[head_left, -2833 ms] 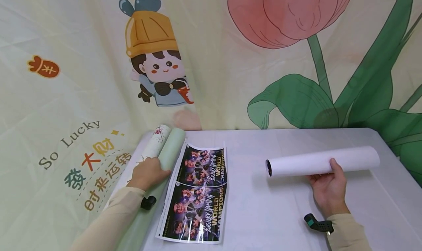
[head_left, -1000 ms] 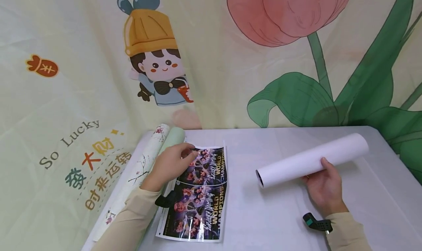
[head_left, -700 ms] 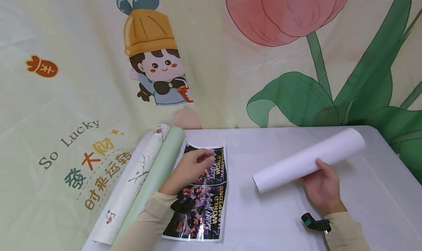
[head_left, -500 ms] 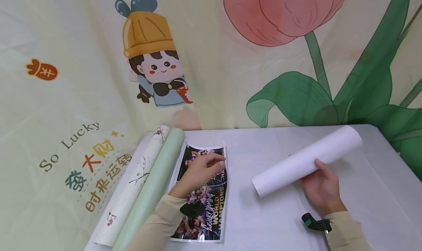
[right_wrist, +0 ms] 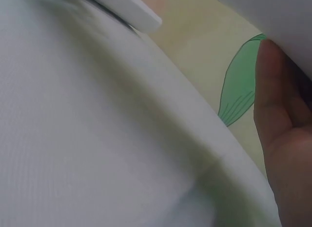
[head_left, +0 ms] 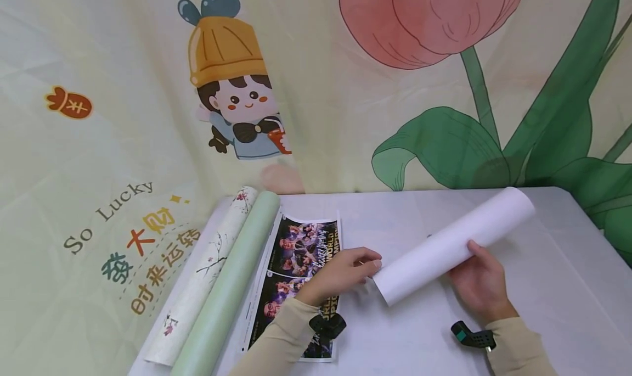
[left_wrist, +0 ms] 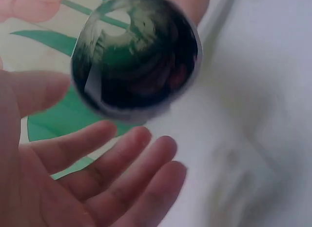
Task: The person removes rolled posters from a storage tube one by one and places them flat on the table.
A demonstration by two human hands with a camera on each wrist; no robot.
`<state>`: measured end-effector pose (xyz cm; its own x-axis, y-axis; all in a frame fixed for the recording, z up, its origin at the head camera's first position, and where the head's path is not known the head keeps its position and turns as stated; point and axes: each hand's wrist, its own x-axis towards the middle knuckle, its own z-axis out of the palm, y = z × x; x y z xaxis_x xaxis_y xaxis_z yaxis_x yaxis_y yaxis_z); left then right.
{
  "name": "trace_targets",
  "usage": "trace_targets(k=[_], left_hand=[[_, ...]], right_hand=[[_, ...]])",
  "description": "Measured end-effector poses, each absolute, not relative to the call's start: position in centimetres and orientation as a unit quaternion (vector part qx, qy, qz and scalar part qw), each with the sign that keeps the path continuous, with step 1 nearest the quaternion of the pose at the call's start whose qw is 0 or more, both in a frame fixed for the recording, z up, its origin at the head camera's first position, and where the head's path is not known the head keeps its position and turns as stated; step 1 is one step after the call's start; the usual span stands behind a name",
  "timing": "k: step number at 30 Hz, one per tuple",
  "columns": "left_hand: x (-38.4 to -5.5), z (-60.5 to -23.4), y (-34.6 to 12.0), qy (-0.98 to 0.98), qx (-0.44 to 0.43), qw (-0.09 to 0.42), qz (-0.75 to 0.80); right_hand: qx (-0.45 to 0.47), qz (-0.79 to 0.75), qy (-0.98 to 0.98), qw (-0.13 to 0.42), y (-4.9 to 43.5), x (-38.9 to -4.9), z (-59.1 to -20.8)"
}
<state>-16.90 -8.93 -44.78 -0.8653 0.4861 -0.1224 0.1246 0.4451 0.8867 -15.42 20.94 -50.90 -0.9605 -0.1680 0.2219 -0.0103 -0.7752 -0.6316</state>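
Note:
A rolled-up poster (head_left: 449,244), plain white outside, slants upward to the right above the table. My right hand (head_left: 479,280) grips it near the middle from below, its thumb lying on the near side. In the left wrist view the near end of the roll (left_wrist: 146,61) shows a dark, glossy inside. Right beside that end is my left hand (head_left: 348,271), fingers spread and thumb apart, holding nothing. My left forearm crosses over a flat sheet of two dark posters (head_left: 301,247) with "WORLD CHAMPIONS" lettering, hiding part of it.
Left of the poster sheet lie two long rolls side by side, a pale green roll (head_left: 237,266) and a white roll with a blossom-branch print (head_left: 214,250). They rest on the white-covered table (head_left: 415,343). A printed cloth backdrop (head_left: 326,90) hangs behind its far edge.
My left hand has left the green roll and moved right, across the poster sheet, to the near end of the rolled poster. My right hand has tilted that roll, its left end lower.

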Motion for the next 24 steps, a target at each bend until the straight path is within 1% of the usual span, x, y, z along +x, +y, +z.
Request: trace_targets(k=[3, 6, 15, 24], left_hand=[[-16.6, -45.2, -8.2, 0.802, 0.180, 0.218, 0.526], [-16.2, -45.6, -7.7, 0.786, 0.187, 0.234, 0.541], [-15.1, -47.0, -7.2, 0.759, 0.200, 0.254, 0.565], [-14.9, -46.7, -6.4, 0.764, 0.200, 0.255, 0.558]], right_hand=[[-0.131, -0.928, 0.347, 0.044, 20.8, -15.3, -50.9], [-0.125, -0.924, 0.360, 0.045, 20.7, -15.3, -50.8], [-0.131, -0.922, 0.361, 0.044, 20.6, -15.3, -51.1], [-0.129, -0.920, 0.367, 0.052, 20.5, -15.3, -50.8]])
